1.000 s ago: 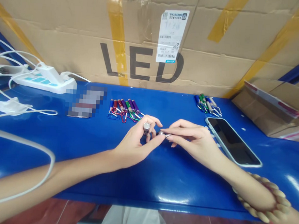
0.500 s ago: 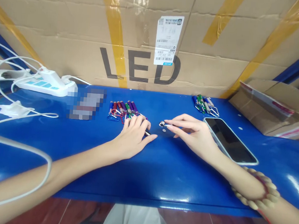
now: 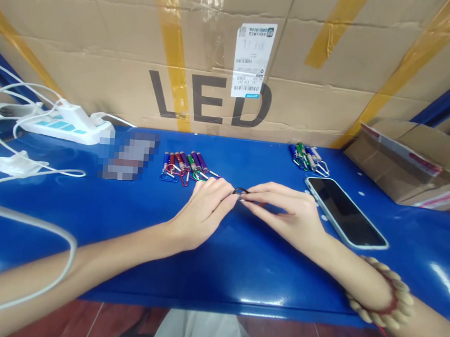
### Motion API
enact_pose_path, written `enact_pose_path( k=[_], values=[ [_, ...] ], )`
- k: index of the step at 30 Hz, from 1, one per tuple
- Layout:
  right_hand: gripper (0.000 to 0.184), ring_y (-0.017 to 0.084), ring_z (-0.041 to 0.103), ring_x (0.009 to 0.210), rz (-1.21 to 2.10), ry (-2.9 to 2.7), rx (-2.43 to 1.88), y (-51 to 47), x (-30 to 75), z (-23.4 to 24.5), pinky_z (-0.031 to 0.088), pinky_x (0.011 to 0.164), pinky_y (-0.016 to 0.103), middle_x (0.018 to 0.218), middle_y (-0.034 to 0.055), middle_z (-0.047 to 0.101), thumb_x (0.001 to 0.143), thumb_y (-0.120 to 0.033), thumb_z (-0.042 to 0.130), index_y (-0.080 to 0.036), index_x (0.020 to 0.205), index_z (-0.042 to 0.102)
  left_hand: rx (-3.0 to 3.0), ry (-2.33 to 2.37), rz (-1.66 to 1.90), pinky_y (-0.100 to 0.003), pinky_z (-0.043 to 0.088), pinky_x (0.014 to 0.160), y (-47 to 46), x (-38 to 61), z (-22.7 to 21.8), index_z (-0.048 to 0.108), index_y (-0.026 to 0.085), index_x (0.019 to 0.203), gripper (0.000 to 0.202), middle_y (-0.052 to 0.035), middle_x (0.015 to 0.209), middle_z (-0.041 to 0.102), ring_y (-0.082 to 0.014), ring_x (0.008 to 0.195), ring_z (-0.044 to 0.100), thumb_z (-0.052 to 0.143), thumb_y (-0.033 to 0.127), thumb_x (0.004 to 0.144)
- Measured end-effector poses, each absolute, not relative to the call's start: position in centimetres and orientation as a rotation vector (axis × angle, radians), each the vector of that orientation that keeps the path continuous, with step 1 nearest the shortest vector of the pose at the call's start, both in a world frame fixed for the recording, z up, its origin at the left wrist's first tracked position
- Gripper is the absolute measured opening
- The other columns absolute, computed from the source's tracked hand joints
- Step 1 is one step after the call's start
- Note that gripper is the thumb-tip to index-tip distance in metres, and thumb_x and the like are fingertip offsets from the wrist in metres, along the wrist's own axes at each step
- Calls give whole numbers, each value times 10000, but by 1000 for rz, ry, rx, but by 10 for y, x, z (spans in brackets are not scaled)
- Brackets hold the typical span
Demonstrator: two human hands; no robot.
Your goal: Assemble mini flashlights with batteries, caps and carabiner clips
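Observation:
My left hand and my right hand meet at the middle of the blue table. Their fingertips pinch one small dark and silver part, seemingly a mini flashlight piece, from either side. Both hands have the fingers drawn together. Just beyond my left hand lies a row of several coloured keychain flashlights with carabiners. A second, smaller bunch of keychain flashlights lies farther right.
A phone lies face up right of my right hand. A white power strip with cables sits at the back left. A big cardboard box marked LED walls off the back. A smaller carton stands at the right.
My left hand set down the silver flashlight body, dropped flat to the table, then came back to my right hand. Both now pinch the small part together.

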State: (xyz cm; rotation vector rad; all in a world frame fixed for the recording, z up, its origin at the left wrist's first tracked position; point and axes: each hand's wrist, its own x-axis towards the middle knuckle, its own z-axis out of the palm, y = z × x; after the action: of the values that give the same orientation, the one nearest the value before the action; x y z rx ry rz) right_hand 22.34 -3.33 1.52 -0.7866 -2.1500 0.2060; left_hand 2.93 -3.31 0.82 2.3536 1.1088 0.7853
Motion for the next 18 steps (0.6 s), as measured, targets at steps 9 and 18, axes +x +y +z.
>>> enact_pose_path(
  k=[9, 18],
  values=[
    [348, 102, 608, 669, 123, -2252, -743, -33, 226, 10, 534, 651, 211, 790, 30, 647, 874, -221, 564, -128, 1209, 568, 2314, 1095, 777, -325, 310, 784, -32, 30, 14, 450, 180, 740, 304, -2, 827, 515, -150, 819, 431, 288, 308, 963],
    [335, 109, 595, 697, 59, -2302, -743, -32, 230, 8, 508, 645, 223, 842, 64, 636, 916, -226, 496, -94, 1215, 565, 2313, 1087, 888, -319, 335, 779, -33, 29, 11, 505, 184, 825, 174, 9, 797, 552, -134, 766, 469, 409, 295, 918]
  ],
)
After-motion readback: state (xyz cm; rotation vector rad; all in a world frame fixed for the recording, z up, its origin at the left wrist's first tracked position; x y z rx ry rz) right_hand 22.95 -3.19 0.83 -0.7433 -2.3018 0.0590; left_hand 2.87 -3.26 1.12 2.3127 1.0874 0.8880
